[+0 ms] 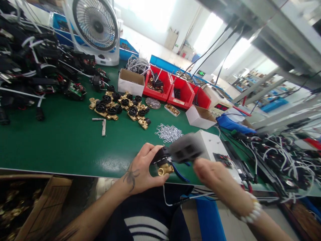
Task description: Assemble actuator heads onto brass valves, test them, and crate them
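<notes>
My left hand (pixel 141 167) is wrapped round a brass valve (pixel 165 169) with a black plastic part on top, at the front edge of the table. A thin white cable hangs below it. In my right hand (pixel 212 174), closed at the right, is a dark grey plastic cover (pixel 187 149), smeared by motion. That cover is tilted, just right of the valve's black top; whether the two touch I cannot tell. Partly hidden behind them lies a blue-handled tool (pixel 180 173). A heap of small silver wire clips (pixel 169 133) lies just beyond my hands.
Brass valves with black knobs (pixel 112 108) and a small metal angle tool (pixel 103 125) lie at left on the green table (pixel 62 144). Red bins (pixel 159 83), a white fan (pixel 97 30) and white cartons (pixel 200 117) stand behind. Cabled black units crowd both sides.
</notes>
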Demonstrator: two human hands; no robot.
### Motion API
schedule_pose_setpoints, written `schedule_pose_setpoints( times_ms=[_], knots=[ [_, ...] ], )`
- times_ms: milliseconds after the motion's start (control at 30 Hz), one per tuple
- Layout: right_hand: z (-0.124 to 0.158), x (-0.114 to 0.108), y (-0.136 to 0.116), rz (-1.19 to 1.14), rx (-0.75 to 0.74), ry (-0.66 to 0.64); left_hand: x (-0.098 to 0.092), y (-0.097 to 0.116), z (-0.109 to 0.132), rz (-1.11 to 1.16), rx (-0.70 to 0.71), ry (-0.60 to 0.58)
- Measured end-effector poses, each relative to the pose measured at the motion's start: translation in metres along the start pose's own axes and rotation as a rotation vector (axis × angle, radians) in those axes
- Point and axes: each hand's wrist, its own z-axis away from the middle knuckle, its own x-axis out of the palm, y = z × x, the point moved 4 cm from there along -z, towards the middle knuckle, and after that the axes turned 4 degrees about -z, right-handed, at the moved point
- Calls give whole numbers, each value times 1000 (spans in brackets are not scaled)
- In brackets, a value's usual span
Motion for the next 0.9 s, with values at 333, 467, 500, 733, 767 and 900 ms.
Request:
schedule_pose_setpoints(
  times_ms=[333, 467, 500, 733, 767, 900],
  knots=[
    [1, 1, 4, -48, 11, 22, 1, 0, 0, 8, 1, 1],
    [0, 9, 6, 7, 1, -61, 0, -1, -1, 3, 0, -1],
    [0, 6, 6, -14, -7, -19, 0, -1, -1, 2, 0, -2],
    [1, 7, 3, 68, 14, -81, 0, 1, -1, -2, 2, 7],
    [1, 6, 2, 72, 13, -91, 0, 1, -1, -2, 5, 5],
    [2, -6, 1, -51, 2, 90, 1, 0, 0, -6, 5, -8]
  ],
)
